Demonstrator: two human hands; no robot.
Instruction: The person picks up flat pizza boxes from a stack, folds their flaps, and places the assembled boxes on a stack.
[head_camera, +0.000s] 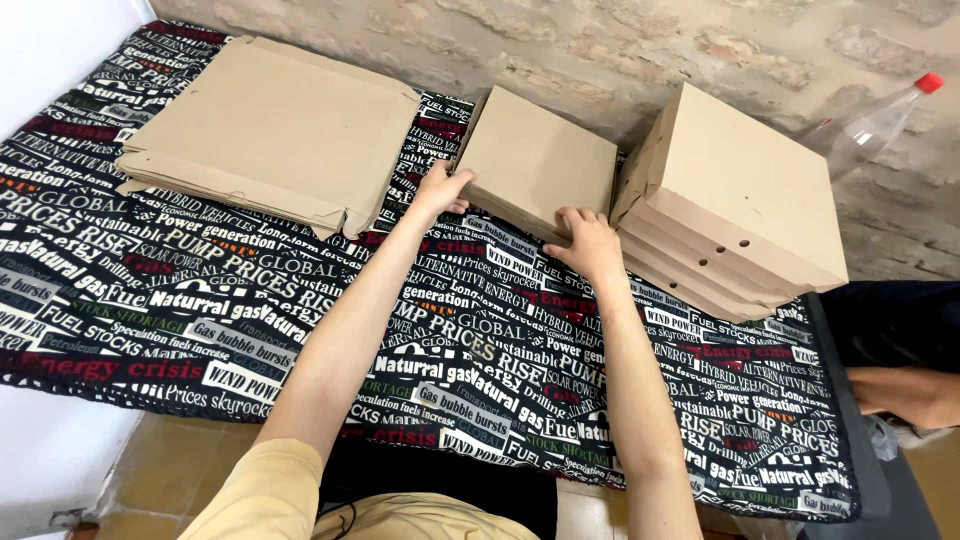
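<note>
I am reaching both arms out across the tabletop toward the folded cardboard box (540, 160) that is lying near the far edge, leaning up against the stone wall (620, 50), between the flat stack of unfolded cardboard blanks (270, 130) at the far left corner and the stack of assembled boxes (735, 200) on the right. My left hand (443, 190) is pressing against the box's near left corner, fingers curled around its edge, gripping it. My right hand (588, 240) is lying palm down on the box's near edge toward its right corner, fingers spread and touching the cardboard, just beside the assembled stack. Both forearms are stretching straight out over the printed black tablecloth (300, 320), nearly parallel. A clear plastic bottle (870, 125) with a red cap is leaning at the far right
</note>
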